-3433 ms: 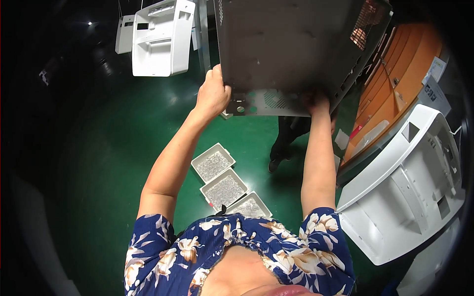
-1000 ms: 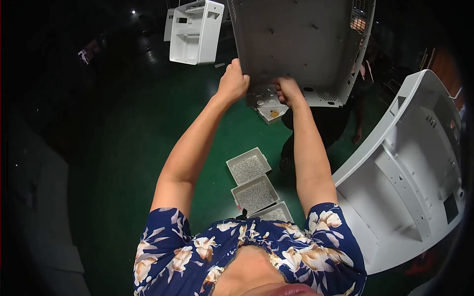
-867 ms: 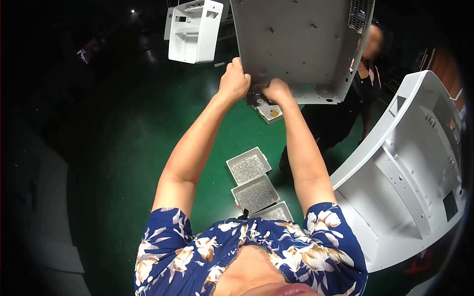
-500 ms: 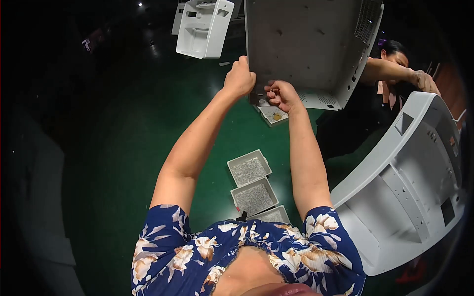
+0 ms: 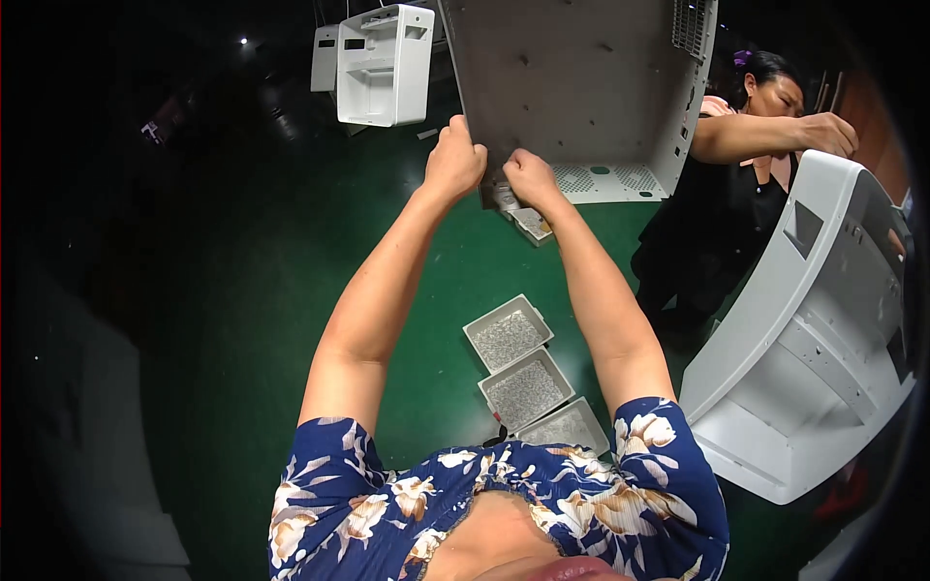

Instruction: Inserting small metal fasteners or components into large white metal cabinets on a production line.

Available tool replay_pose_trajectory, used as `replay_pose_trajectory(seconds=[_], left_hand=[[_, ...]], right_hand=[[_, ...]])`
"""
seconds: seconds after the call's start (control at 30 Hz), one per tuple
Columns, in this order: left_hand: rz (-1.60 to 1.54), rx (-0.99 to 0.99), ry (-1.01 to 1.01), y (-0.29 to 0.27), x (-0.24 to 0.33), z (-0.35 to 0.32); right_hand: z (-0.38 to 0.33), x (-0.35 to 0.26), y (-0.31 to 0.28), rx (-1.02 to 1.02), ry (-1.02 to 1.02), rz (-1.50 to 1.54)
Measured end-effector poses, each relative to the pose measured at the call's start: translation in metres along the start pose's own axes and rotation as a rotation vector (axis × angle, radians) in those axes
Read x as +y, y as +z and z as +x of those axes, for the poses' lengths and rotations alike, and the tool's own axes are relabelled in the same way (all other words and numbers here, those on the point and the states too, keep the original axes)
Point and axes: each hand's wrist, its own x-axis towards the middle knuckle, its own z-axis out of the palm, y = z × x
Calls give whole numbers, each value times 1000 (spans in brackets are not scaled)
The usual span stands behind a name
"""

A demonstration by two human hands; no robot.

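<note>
A large grey casing (image 5: 572,107), open toward me, hangs ahead with small pegs on its inner back and perforated walls. My left hand (image 5: 455,160) is closed round its left edge, near the lower corner. Just to the right, my right hand (image 5: 531,179) is closed in a fist at the casing's lower left corner. Its fingertips face away from me, so whatever they hold is hidden. Below the right hand, a small tray (image 5: 535,229) is partly covered by the wrist.
Several grey bins (image 5: 526,387) of small pale parts stand below, between my arms. At the right, a co-worker (image 5: 722,228) rests a hand on a big curved white shell (image 5: 756,387). Another white housing (image 5: 385,68) hangs at the upper left over the green floor (image 5: 262,320).
The casing and both hands sit slightly further left in view. My right hand has turned from loosely curled, visible fingers to a fist at the casing's corner. The white shell has shifted.
</note>
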Motion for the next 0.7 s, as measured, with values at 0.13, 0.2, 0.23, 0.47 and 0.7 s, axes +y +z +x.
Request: replay_pose_trajectory(seconds=[0.13,0.2,0.23,0.47,0.7], left_hand=[[-5,-21,13,-9,-4,1],[-14,-9,22,-8,2,-1],[-16,-16,21,-8,4,-1],[19,-19,3,-16,23,-3],[58,-68,-11,-12,63,-5]], right_hand=[[-2,-15,-28,-340,587,1366],[-1,-16,-22,-301,642,1382],[-1,-20,-18,-327,603,1225],[-1,-48,5,-6,335,514],[-9,29,-14,170,206,372]])
